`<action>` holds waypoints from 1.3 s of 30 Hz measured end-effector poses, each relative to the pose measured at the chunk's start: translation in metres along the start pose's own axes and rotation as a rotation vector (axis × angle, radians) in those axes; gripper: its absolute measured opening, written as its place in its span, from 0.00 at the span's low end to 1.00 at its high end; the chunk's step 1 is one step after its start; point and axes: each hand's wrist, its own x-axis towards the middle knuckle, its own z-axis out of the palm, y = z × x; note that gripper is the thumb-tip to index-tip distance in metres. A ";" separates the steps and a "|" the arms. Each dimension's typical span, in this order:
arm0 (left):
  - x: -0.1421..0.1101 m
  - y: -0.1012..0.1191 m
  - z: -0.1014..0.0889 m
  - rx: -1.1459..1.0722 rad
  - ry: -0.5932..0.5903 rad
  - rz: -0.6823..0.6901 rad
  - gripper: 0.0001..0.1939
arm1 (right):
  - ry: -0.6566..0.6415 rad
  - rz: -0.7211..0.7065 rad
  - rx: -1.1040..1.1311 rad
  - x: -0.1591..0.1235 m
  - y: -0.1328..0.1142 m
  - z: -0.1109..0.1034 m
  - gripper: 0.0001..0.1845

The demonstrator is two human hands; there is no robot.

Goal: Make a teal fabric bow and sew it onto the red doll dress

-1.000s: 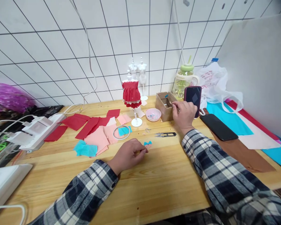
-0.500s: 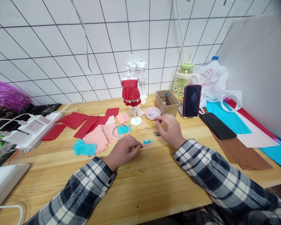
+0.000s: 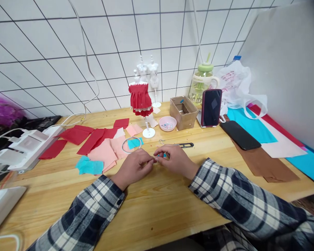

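Observation:
Over the wooden table [image 3: 151,209], my left hand [image 3: 133,168] is closed in a pinch of thumb and forefinger. My right hand [image 3: 176,161] meets it fingertip to fingertip, also pinching. Whatever sits between the fingers is too small to make out. A small blue bow [image 3: 161,156], seen whole earlier with pink in it, lies mostly hidden behind my right fingers. Black thread snips [image 3: 185,145] rest just beyond the right hand. A metal hoop [image 3: 131,144] lies past my left hand, partly over a blue cloth scrap [image 3: 137,143].
A pink bowl of beads [image 3: 167,124] and a cardboard box [image 3: 183,113] stand behind the hands. Left of them is a mini mannequin [image 3: 148,132] in a red dress [image 3: 140,99]. A propped phone [image 3: 211,108] stands right; red and pink cloth pieces [image 3: 104,153] spread left.
My right hand has moved left and nearer from beside the bead bowl to meet my left fingertips, covering most of the bow and exposing the snips. The view has shifted slightly.

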 end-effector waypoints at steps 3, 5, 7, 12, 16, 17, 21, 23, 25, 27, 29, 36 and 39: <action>0.000 0.001 0.000 0.017 -0.006 0.010 0.10 | -0.007 -0.008 0.008 0.000 0.000 0.002 0.05; 0.000 0.000 0.001 0.031 -0.008 0.012 0.11 | -0.011 -0.015 0.013 0.000 0.000 0.003 0.04; 0.000 0.000 0.001 0.043 -0.017 0.015 0.12 | -0.014 -0.016 0.007 0.000 0.000 0.003 0.03; 0.000 0.003 0.001 0.064 -0.056 0.017 0.13 | -0.045 -0.010 -0.013 0.000 -0.001 0.002 0.02; 0.001 0.004 0.001 0.070 -0.071 0.017 0.13 | -0.071 0.003 -0.029 -0.001 -0.004 0.001 0.01; 0.001 0.004 0.001 0.072 -0.070 0.016 0.13 | -0.076 0.001 -0.037 -0.001 -0.004 0.001 0.01; 0.002 0.005 0.000 0.090 -0.065 0.005 0.13 | -0.085 -0.041 -0.078 -0.002 -0.005 0.001 0.02; 0.002 0.006 0.000 0.101 -0.067 -0.005 0.13 | -0.084 -0.062 -0.094 -0.002 -0.005 0.001 0.03; 0.002 0.007 0.000 0.108 -0.068 -0.013 0.13 | -0.091 -0.077 -0.093 -0.003 -0.004 0.002 0.03; 0.002 0.007 0.000 0.107 -0.061 -0.024 0.13 | -0.101 -0.084 -0.074 -0.002 -0.004 0.003 0.03; 0.001 0.005 0.000 0.096 -0.045 -0.047 0.12 | -0.105 -0.077 -0.038 -0.002 -0.004 0.002 0.02; 0.001 -0.001 -0.002 0.036 0.051 -0.171 0.10 | 0.046 0.013 0.038 0.003 0.001 -0.007 0.02; 0.002 0.000 -0.002 0.030 0.046 -0.181 0.10 | 0.118 -0.022 -0.033 0.005 0.003 -0.012 0.02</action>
